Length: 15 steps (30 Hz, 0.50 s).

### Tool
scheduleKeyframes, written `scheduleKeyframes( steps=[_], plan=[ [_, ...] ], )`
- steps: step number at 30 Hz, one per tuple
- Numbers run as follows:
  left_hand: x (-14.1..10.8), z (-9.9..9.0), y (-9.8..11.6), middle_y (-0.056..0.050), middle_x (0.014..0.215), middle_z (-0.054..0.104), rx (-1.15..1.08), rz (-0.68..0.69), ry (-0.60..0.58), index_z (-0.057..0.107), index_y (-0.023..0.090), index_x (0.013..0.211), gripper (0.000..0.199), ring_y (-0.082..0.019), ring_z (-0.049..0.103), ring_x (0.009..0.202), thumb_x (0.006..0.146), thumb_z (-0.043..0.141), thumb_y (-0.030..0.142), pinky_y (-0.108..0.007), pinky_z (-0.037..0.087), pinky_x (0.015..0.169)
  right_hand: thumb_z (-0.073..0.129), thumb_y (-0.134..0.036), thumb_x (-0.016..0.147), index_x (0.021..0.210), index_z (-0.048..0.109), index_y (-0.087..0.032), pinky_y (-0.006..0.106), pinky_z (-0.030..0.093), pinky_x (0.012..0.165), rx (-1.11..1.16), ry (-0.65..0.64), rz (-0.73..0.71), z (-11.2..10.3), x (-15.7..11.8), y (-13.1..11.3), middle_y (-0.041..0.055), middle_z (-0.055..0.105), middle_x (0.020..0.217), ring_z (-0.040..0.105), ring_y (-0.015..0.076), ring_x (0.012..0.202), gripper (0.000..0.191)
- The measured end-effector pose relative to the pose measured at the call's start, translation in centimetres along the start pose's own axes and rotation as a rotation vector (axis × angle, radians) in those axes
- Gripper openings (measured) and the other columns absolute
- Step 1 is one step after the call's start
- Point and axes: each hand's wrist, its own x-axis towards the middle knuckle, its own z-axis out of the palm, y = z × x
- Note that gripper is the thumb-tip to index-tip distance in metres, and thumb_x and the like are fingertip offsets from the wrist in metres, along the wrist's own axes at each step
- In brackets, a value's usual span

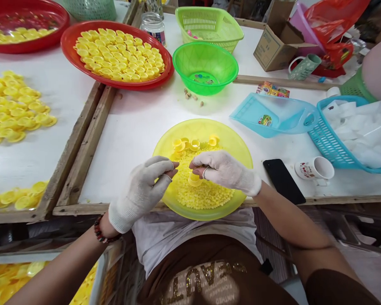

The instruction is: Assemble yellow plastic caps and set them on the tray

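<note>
Yellow pellets, tiny, heaped, on yellow plate

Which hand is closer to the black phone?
The right. The right hand is over the yellow plate, with the phone beside its wrist. The left hand is farther away, at the plate's left edge.

Yellow basin on white table

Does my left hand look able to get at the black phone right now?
Probably not directly: your right hand is in between your left hand and the black phone, though nothing covers the phone itself.
</note>
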Motion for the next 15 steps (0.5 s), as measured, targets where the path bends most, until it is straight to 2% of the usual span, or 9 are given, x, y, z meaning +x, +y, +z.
scheduleKeyframes(
  steps=[2,5,7,9,12,15],
  plan=[
    [-0.1,0.5,0.4,-0.005,0.105,0.068,0.030,0.014,-0.058,0.066,0.018,0.104,0.014,-0.017,0.066,0.093,0.096,0.054,0.020,-0.030,0.055,0.082,0.054,-0.023,0.095,0.097,0.069,-0.017,0.026,0.045,0.074,0.005,0.032,0.039,-0.6,-0.4,0.1,0.0002,0.066,0.084,0.059,0.0117,0.076,0.016],
    [0.6,1.8,1.1,-0.008,0.110,0.064,0.158,0.008,-0.217,0.063,0.017,0.114,0.023,-0.022,0.063,0.097,0.095,0.060,0.030,-0.038,0.055,0.086,0.054,-0.026,0.095,0.097,0.069,-0.018,0.027,0.046,0.072,-0.090,0.028,0.095,-1.6,-1.6,0.6,0.0007,0.066,0.084,0.058,0.0124,0.074,0.017],
    [1.2,2.7,1.8,-0.010,0.110,0.062,0.268,0.001,-0.317,0.063,0.017,0.113,0.028,-0.025,0.061,0.097,0.092,0.065,0.036,-0.043,0.054,0.086,0.051,-0.022,0.094,0.095,0.069,-0.018,0.029,0.047,0.077,-0.233,-0.056,0.141,-1.8,-2.6,1.3,0.0023,0.068,0.086,0.060,0.0144,0.078,0.018],
    [1.5,3.2,2.5,-0.009,0.107,0.063,0.330,0.007,-0.365,0.064,0.018,0.107,0.026,-0.026,0.061,0.095,0.090,0.066,0.037,-0.044,0.053,0.086,0.049,-0.017,0.091,0.096,0.070,-0.019,0.033,0.047,0.084,-0.405,-0.160,0.193,-1.5,-3.7,2.4,0.0050,0.070,0.092,0.062,0.0178,0.086,0.021],
    [1.4,2.7,2.8,-0.008,0.108,0.064,0.293,0.043,-0.325,0.062,0.018,0.107,0.026,-0.025,0.062,0.096,0.089,0.065,0.036,-0.041,0.053,0.088,0.047,-0.016,0.088,0.103,0.071,-0.020,0.038,0.050,0.089,-0.570,-0.248,0.269,-0.9,-4.8,4.2,0.0088,0.070,0.103,0.066,0.0224,0.093,0.029],
    [0.6,0.2,1.7,-0.007,0.112,0.066,0.252,0.017,-0.121,0.060,0.017,0.112,0.028,-0.021,0.063,0.102,0.089,0.063,0.032,-0.034,0.053,0.093,0.048,-0.019,0.087,0.111,0.071,-0.023,0.040,0.053,0.090,-0.606,-0.278,0.222,-1.0,-4.8,5.1,0.0088,0.069,0.112,0.068,0.0245,0.096,0.033]
  ],
)
